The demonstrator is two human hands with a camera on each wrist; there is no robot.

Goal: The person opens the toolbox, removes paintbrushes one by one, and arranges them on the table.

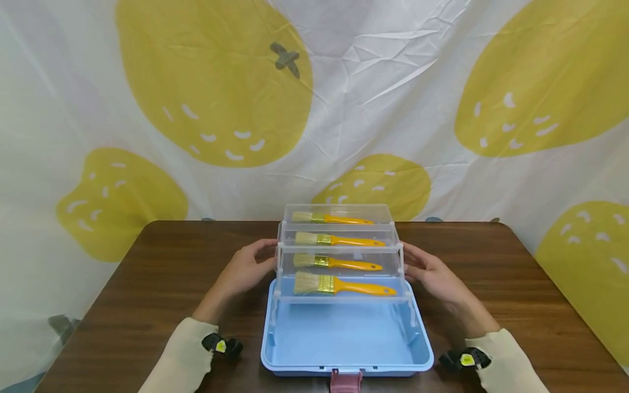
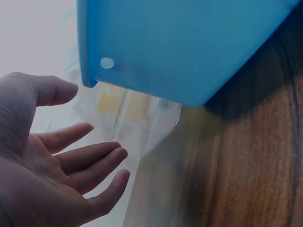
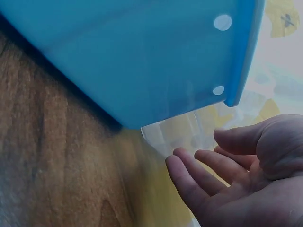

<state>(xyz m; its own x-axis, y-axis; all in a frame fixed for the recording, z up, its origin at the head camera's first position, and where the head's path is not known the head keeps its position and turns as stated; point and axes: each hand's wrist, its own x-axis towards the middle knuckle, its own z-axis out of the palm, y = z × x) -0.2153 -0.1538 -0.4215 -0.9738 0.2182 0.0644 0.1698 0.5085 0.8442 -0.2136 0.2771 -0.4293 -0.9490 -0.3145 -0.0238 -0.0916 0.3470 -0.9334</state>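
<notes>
A light blue plastic box (image 1: 344,335) stands open on the table, its clear tiered trays (image 1: 339,298) raised toward the back. Several flat paintbrushes (image 1: 366,287) with pale bristles and yellow-orange handles lie one behind another in the clear tiers. At the left side of the tiers is my left hand (image 1: 250,268), fingers extended and slightly bent, with nothing in its grasp. My right hand (image 1: 434,278) mirrors it at the right side, fingers loosely bent. Whether the fingertips touch the clear plastic, I cannot tell. Behind the blue wall (image 2: 156,47), the left wrist view shows a clear plastic part (image 2: 158,123).
A dark wood-grain table (image 1: 491,256) carries the box. Directly behind it hangs a white cloth (image 1: 388,87) printed with large yellow fruit. A mauve latch (image 1: 346,381) sticks out at the box's front edge. Both wrists wear black straps with small devices.
</notes>
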